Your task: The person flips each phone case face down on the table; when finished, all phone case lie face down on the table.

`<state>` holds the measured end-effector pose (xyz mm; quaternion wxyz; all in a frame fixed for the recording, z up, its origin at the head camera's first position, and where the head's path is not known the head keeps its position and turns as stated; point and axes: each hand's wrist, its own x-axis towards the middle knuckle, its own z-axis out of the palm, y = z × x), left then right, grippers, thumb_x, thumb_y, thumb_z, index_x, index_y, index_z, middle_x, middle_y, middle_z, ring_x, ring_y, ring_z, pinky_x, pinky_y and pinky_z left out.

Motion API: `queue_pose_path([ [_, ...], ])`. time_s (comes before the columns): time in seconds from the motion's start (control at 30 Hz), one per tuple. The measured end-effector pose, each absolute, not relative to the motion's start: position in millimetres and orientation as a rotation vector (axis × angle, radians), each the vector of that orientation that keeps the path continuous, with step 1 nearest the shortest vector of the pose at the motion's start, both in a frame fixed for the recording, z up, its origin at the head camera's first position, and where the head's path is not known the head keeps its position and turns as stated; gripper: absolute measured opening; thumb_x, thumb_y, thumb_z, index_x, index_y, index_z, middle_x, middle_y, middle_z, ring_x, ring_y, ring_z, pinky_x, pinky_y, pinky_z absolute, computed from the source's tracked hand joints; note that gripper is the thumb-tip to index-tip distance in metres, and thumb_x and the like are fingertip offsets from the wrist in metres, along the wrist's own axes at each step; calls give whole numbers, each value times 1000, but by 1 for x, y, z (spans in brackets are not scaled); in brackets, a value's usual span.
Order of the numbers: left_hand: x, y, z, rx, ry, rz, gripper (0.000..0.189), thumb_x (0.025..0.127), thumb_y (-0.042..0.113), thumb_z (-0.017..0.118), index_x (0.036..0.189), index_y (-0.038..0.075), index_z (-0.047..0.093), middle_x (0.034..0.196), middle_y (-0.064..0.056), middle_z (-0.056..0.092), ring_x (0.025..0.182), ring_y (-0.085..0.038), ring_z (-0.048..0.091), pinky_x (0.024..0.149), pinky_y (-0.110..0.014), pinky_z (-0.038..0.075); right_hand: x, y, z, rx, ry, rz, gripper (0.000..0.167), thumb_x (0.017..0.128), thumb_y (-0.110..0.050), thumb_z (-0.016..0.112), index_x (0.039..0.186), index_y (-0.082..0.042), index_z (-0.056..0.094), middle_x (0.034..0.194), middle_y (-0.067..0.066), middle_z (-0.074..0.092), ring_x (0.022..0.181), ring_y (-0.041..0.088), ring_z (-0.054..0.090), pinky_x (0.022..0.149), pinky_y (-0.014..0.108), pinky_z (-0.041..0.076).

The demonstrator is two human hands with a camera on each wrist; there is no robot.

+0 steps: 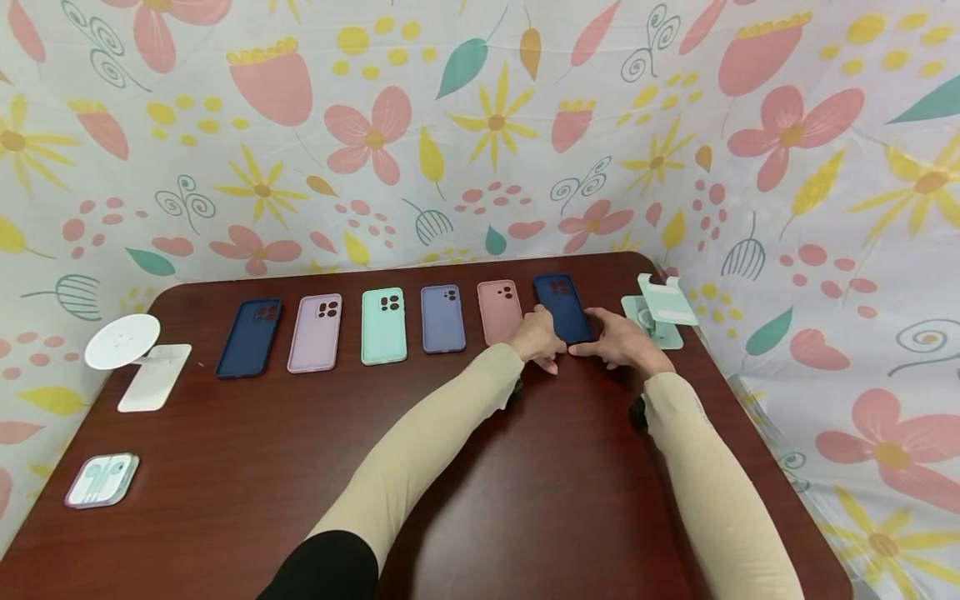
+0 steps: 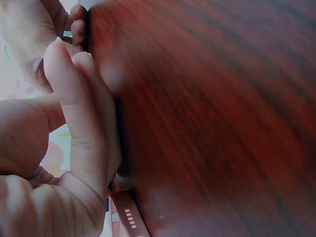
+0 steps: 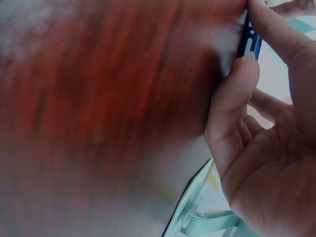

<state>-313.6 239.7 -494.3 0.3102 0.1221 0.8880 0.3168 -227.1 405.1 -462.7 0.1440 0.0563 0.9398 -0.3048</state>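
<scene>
A dark blue phone case (image 1: 561, 304) lies at the right end of a row on the table, its camera cutouts toward the back. My left hand (image 1: 537, 337) grips its near left corner, fingers along the side. At the near right corner my right hand (image 1: 618, 342) holds it, thumb at the near edge and index finger on the right side. The case's cutout bottom edge (image 3: 250, 42) shows between the right thumb and finger in the right wrist view. In the left wrist view the left hand (image 2: 81, 118) largely hides the case.
Leftward stand pink (image 1: 500, 312), periwinkle (image 1: 443, 321), mint (image 1: 383, 327), lilac (image 1: 315, 333) and another dark blue case (image 1: 250, 339). A mint folding stand (image 1: 660, 310) is beside the right hand. At far left are a white stand (image 1: 153, 379) and boxed earphones (image 1: 102, 481). Patterned cloth (image 1: 480, 167) borders the table.
</scene>
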Motion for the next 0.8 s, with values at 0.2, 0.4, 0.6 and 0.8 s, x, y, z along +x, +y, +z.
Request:
queue_pose_path([
  [0.2, -301, 234, -484, 274, 2331, 941, 105, 102, 18, 78, 176, 10, 4, 80, -12, 72, 50, -20, 72, 56, -28, 65, -228, 405, -462, 175, 2707, -898, 94, 100, -39, 79, 171, -4, 28, 100, 18, 63, 64, 19, 65, 64, 31, 63],
  [0.4, -297, 232, -478, 280, 2321, 973, 107, 102, 18, 77, 176, 12, 0, 83, -13, 70, 51, -20, 70, 55, -29, 64, -227, 405, -461, 183, 2715, -916, 92, 102, -39, 76, 172, -7, 26, 103, 19, 63, 66, 20, 65, 64, 31, 63],
  [0.6, -299, 230, -482, 296, 2285, 1040, 109, 102, 21, 77, 177, 13, -1, 77, -10, 69, 50, -19, 72, 56, -30, 66, -224, 408, -461, 172, 2721, -1008, 93, 102, -38, 76, 173, -11, 23, 100, 18, 61, 66, 21, 63, 63, 31, 63],
  [0.8, -281, 218, -467, 295, 2240, 1178, 109, 102, 32, 78, 176, 7, 3, 69, -10, 61, 43, -17, 62, 53, -30, 64, -217, 408, -461, 135, 2724, -1067, 91, 104, -34, 75, 174, -14, 21, 94, 15, 62, 68, 21, 64, 64, 32, 62],
])
